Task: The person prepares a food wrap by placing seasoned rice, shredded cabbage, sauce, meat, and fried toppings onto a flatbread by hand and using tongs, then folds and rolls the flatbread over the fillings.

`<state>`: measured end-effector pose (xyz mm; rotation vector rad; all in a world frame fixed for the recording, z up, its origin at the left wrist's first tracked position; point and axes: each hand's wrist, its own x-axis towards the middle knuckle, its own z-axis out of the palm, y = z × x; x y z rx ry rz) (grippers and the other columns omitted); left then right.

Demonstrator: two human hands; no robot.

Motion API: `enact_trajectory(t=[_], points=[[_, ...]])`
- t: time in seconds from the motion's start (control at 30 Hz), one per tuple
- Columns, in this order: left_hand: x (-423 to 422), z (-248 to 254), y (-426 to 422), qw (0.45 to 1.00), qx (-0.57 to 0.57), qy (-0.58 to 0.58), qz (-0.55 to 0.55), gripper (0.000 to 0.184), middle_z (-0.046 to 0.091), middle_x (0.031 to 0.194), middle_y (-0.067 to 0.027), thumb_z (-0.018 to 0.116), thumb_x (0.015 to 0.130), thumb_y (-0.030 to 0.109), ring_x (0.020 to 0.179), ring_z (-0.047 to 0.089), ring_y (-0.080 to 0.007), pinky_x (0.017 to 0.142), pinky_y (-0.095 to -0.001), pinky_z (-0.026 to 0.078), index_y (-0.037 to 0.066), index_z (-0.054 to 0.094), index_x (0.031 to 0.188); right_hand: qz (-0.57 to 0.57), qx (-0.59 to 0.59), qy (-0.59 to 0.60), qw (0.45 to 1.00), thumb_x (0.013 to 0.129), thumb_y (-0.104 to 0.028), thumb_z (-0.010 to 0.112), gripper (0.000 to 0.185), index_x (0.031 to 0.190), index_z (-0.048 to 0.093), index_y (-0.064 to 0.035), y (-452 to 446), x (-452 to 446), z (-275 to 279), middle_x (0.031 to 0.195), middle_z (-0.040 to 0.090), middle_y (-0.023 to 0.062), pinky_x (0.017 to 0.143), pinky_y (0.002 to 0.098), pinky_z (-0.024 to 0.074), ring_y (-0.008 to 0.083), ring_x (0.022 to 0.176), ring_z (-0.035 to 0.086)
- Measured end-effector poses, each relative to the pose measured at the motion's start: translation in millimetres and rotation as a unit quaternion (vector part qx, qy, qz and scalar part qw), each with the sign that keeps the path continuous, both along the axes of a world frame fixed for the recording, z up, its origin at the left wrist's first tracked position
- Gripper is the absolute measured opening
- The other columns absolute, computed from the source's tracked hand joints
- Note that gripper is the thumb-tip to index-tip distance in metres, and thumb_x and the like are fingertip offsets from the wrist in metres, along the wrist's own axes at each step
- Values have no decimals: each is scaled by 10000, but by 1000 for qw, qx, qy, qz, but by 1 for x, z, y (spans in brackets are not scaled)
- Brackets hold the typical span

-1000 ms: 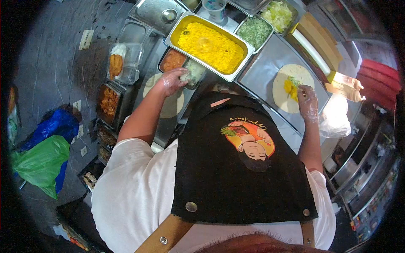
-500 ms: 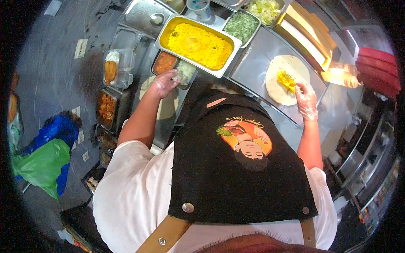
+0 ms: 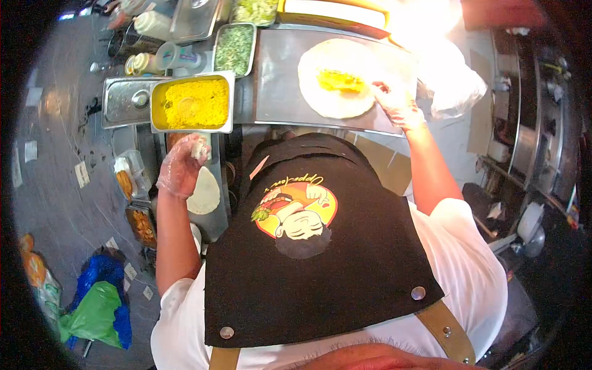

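My left hand (image 3: 181, 165), in a clear plastic glove, is closed around a pinch of pale chopped vegetable (image 3: 200, 149). It is over the small tubs in front of the yellow rice pan (image 3: 227, 105), and a plain flatbread (image 3: 203, 192) lies just below it. On the metal work surface (image 3: 277, 80) lies a round flatbread (image 3: 314, 58) with a strip of yellow rice (image 3: 339, 81) across its middle. My right hand (image 3: 398, 105), also gloved, has bent fingers at that bread's right edge; what they hold, if anything, is hidden.
A tray of chopped greens (image 3: 234, 49) and a tray of pale shredded vegetable (image 3: 254, 11) stand at the back. Left are a metal lid (image 3: 126, 102), a plastic cup (image 3: 176, 57) and a pan of orange-brown food (image 3: 141, 226). A clear plastic bag (image 3: 459, 89) lies at right.
The view has turned and shifted. My left hand has closed on pale chopped vegetable above the tubs. My right hand has gone from the rice to the flatbread's edge.
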<state>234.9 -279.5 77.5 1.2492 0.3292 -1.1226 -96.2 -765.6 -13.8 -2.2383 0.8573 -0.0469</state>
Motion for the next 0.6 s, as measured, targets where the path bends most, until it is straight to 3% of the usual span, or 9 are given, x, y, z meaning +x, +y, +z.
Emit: enact_trajectory(t=[0.13,0.2,0.27,0.33,0.43,0.5,0.53,0.6], points=[[-24,14,-124,993,-56,-32,-102,388,724,1339,-145,734,1033,177,1216,714,-313,1102,-487,575,5,679,1377,-7,85,-1,996,1000,-289,799,373,1278,770,-42,-5,-5,-29,1069,799,134,892,336,598,173,967,732],[-35,-21,-187,972,-119,-19,-201,385,691,1398,-147,688,1065,189,1261,691,-310,1135,-499,561,-6,666,1397,0,164,-34,986,987,-294,820,424,1325,746,-50,1,-1,-29,1094,796,124,885,329,597,156,987,727],[-54,-67,-248,961,-142,-1,-239,390,664,1428,-157,607,1117,214,1297,666,-327,1153,-508,553,-16,615,1432,24,167,-74,983,978,-349,828,498,1367,719,-58,14,12,-12,1132,793,126,903,357,598,191,1012,736],[-72,-110,-298,966,-125,41,-223,298,646,1432,-164,521,1169,255,1264,659,-371,1184,-553,533,36,646,1328,36,135,-125,982,973,-398,823,545,1388,702,-66,26,31,-8,1169,788,140,928,394,596,243,1037,744],[-106,-113,-353,969,-86,91,-213,271,640,1429,-153,515,1174,279,1193,676,-366,1139,-536,562,63,620,1299,36,77,-167,982,963,-449,789,550,1361,714,-77,30,47,-6,1205,778,184,990,443,579,333,1098,743],[-108,-131,-362,962,-101,102,-231,315,651,1408,-149,556,1159,278,1159,687,-346,1022,-475,612,52,586,1375,45,87,-148,984,944,-467,762,526,1305,746,-85,25,51,-2,1207,772,224,1050,454,559,377,1167,726],[-112,-134,-366,966,-99,110,-213,314,663,1384,-151,577,1149,258,1134,696,-334,991,-459,620,42,590,1377,36,103,-94,990,974,-428,715,457,1266,764,-80,22,49,5,1249,759,247,1030,468,571,375,1170,733],[-112,-138,-366,974,-73,94,-194,299,691,1327,-153,608,1126,197,1106,711,-308,975,-435,623,14,609,1362,7,76,-49,996,1000,-371,680,389,1228,771,-70,21,66,-33,1222,764,236,998,472,585,380,1136,742]])
